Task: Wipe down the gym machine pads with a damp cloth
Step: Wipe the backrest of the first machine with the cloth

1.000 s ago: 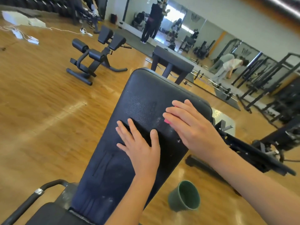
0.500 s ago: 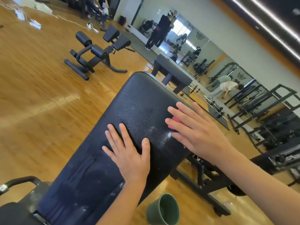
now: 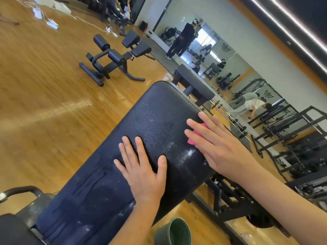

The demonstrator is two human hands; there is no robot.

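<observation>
Hands (image 3: 143, 171) (image 3: 218, 147) on pad (image 3: 159, 112), cloth (image 3: 191, 140) under right

Inside a gym: a black bench pad (image 3: 159, 124) and a back-extension bench (image 3: 113, 62) are standing on a wooden floor (image 3: 44, 106), while steel racks (image 3: 292, 135) are lining a long wall mirror (image 3: 230, 55).

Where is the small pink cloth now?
In the head view, the small pink cloth lies under the right hand at the right edge of the black textured bench pad, right of the flat left hand.
</observation>
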